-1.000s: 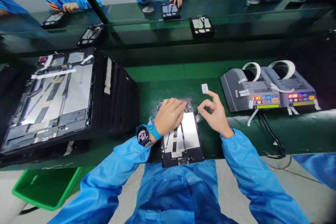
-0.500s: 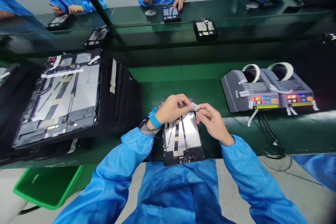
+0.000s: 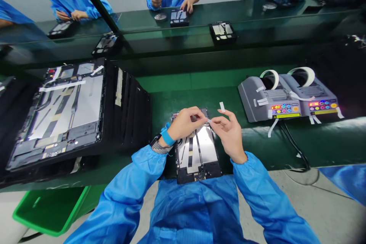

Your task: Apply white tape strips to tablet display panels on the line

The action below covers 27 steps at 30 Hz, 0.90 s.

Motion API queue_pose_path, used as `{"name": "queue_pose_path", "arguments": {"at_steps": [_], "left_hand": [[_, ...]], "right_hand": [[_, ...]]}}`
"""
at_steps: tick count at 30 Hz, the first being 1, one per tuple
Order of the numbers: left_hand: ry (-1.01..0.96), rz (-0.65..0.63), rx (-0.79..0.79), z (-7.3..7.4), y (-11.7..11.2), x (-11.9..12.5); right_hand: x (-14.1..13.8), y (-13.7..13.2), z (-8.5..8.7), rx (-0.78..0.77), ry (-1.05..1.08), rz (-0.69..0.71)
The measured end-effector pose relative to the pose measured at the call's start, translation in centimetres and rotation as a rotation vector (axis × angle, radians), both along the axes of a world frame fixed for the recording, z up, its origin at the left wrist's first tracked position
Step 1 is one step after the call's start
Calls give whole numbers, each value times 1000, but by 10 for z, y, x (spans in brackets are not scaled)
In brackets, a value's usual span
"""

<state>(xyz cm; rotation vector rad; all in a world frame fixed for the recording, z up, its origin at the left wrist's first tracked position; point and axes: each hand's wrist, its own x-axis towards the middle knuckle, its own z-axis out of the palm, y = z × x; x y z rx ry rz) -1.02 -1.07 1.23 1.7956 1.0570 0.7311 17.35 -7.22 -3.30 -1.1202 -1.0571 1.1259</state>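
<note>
An opened tablet (image 3: 207, 146), its silver inside and black flat cables facing up, lies at the front edge of the green bench. Over its upper part, my left hand (image 3: 187, 122) is closed in a pinch, with a blue wrist strap behind it. My right hand (image 3: 230, 135) is pinched too, fingertips meeting the left ones. Between them is a small strip of white tape (image 3: 209, 120), held at both ends. A second piece of white tape (image 3: 222, 106) sticks up from a raised fingertip of my right hand. The tablet's upper left is partly hidden by my left hand.
On the left stands a stack of black trays (image 3: 131, 110) with an opened tablet (image 3: 82, 103) on top. Two grey tape dispensers (image 3: 283, 95) stand right, cables hanging below. A green bin (image 3: 48, 209) sits under the bench. Co-workers in blue work beyond the raised shelf (image 3: 160, 38).
The white tape between my hands has turned and shows less. Another piece now stands out on my right fingertip. My right hand has shifted slightly left; the view has tilted a little.
</note>
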Motion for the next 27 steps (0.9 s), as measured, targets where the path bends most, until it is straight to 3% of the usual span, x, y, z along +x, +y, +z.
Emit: {"name": "queue_pose_path", "arguments": {"at_steps": [5, 8, 11, 13, 15, 17, 20, 27], "left_hand": [[14, 18, 17, -4, -6, 0], [43, 171, 62, -2, -6, -8], [-16, 240, 46, 4, -4, -17], [-36, 143, 9, 10, -4, -19], [-21, 18, -19, 13, -6, -17], [-18, -68, -35, 13, -9, -13], [-42, -92, -22, 9, -13, -9], [-48, 79, 76, 6, -14, -10]], "right_hand": [[-8, -3, -3, 38, -9, -69], [2, -5, 6, 100, -87, -105], [23, -4, 26, 49, -216, 121], [35, -1, 40, -40, -328, 357], [42, 2, 51, -106, -428, 478], [43, 5, 57, -129, -484, 489], [38, 9, 57, -148, -513, 492], [43, 16, 46, -199, -442, 361]]}}
